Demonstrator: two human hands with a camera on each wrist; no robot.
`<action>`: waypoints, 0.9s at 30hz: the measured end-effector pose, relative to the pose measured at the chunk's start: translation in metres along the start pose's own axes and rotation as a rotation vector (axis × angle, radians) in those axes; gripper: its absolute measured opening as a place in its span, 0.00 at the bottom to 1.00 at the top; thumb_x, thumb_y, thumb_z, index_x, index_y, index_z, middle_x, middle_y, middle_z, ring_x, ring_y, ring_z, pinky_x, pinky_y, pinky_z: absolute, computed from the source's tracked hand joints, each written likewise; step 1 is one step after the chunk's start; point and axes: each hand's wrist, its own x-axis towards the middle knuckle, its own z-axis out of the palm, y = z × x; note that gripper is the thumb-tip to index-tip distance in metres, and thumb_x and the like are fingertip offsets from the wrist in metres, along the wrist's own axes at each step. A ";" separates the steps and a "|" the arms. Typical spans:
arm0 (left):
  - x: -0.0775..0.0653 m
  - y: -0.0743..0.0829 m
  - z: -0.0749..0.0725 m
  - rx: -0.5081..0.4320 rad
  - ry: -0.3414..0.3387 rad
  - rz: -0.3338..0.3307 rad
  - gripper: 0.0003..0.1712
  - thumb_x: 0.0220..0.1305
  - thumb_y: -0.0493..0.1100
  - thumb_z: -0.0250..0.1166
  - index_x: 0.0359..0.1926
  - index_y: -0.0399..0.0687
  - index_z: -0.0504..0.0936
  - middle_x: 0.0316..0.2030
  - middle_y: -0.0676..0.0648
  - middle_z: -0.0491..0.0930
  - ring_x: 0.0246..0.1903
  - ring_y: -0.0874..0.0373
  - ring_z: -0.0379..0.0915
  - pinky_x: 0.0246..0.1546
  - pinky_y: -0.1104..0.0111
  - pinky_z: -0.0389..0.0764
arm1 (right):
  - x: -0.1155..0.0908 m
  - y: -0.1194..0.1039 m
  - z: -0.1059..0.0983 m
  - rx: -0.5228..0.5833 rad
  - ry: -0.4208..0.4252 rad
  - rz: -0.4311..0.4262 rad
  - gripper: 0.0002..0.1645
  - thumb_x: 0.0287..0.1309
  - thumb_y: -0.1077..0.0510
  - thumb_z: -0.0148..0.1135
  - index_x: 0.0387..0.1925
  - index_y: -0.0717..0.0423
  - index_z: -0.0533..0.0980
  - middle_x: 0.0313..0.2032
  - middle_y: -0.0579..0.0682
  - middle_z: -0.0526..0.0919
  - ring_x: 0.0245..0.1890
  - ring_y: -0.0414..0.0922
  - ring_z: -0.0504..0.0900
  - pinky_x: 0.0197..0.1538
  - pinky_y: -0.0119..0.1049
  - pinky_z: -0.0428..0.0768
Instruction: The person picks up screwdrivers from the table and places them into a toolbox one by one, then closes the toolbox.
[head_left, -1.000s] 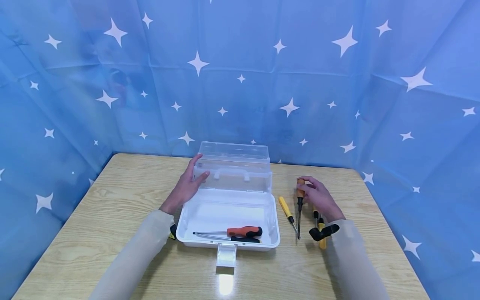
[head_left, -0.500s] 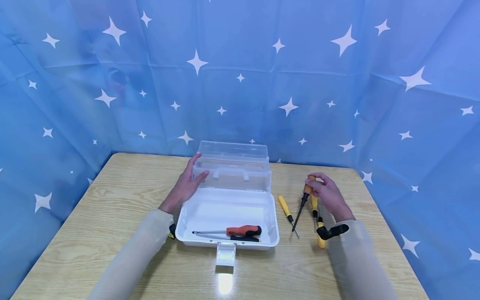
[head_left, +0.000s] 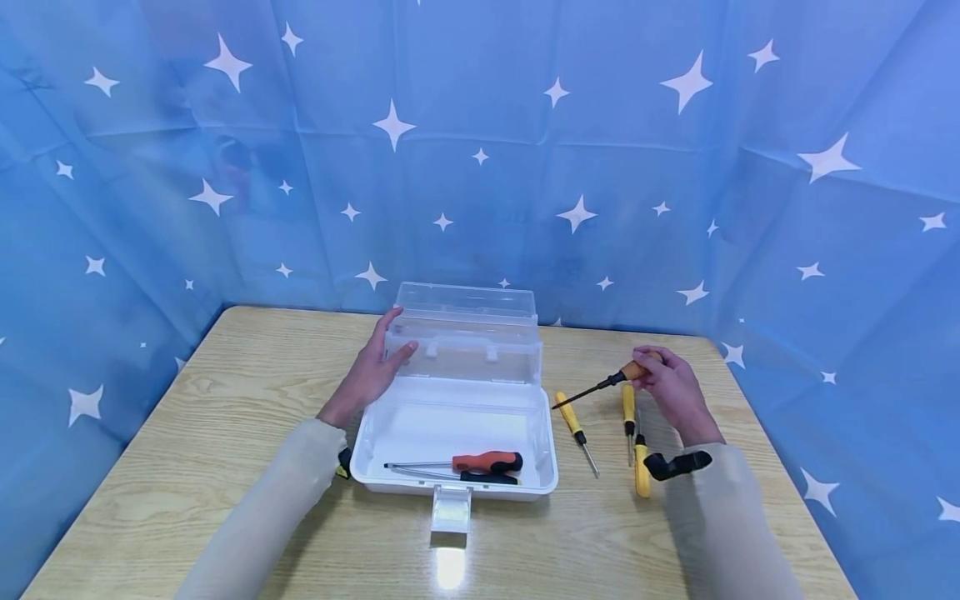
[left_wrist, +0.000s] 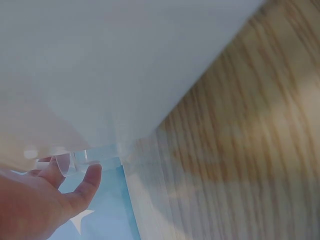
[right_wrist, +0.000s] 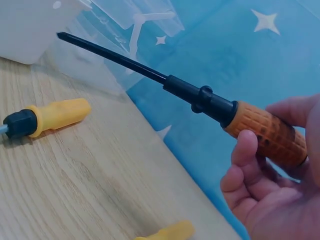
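My right hand (head_left: 673,396) grips an orange-handled screwdriver (right_wrist: 267,131) by its handle, above the table. Its dark shaft slants down to the left, and the tip overlaps a yellow screwdriver (head_left: 570,421) in the head view. A white toolbox (head_left: 450,417) stands open in the middle, its clear lid (head_left: 472,364) tipped back. At the lid's left edge, my left hand (head_left: 367,377) holds on, with the thumb (left_wrist: 90,182) on one side and the fingers partly hidden behind. Inside the box, a red-and-black screwdriver (head_left: 487,462) and a black-handled screwdriver (head_left: 487,478) lie along the front wall.
To the right of the box, two more yellow-handled screwdrivers (head_left: 628,408) (head_left: 642,475) lie near my right wrist. A clear latch (head_left: 451,508) hangs off the box's front. Something black and yellow (head_left: 344,463) shows beside the box, partly behind my left sleeve. A blue star-patterned curtain (head_left: 480,183) borders the wooden table.
My right hand has shifted right, and the orange-handled screwdriver has swung from pointing toward the front edge to pointing left at the box. My left hand has stayed on the lid.
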 end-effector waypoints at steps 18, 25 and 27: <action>0.001 0.000 0.001 -0.003 0.005 -0.008 0.41 0.72 0.64 0.53 0.78 0.72 0.43 0.79 0.49 0.41 0.76 0.41 0.42 0.69 0.37 0.52 | -0.005 0.006 -0.004 0.196 -0.113 -0.085 0.08 0.72 0.57 0.56 0.42 0.59 0.71 0.38 0.48 0.81 0.33 0.40 0.84 0.41 0.32 0.84; 0.000 0.001 0.001 0.007 0.006 -0.010 0.42 0.72 0.64 0.53 0.78 0.71 0.42 0.79 0.48 0.41 0.76 0.41 0.41 0.69 0.37 0.52 | -0.005 0.007 -0.003 0.202 -0.103 -0.076 0.06 0.70 0.58 0.58 0.39 0.57 0.71 0.41 0.48 0.79 0.39 0.41 0.86 0.49 0.36 0.84; 0.000 0.001 0.002 0.007 0.008 -0.007 0.42 0.72 0.65 0.53 0.78 0.71 0.42 0.79 0.48 0.41 0.76 0.41 0.41 0.69 0.37 0.52 | -0.005 0.007 -0.003 0.198 -0.101 -0.066 0.07 0.70 0.58 0.58 0.39 0.58 0.71 0.43 0.49 0.77 0.42 0.42 0.86 0.52 0.38 0.83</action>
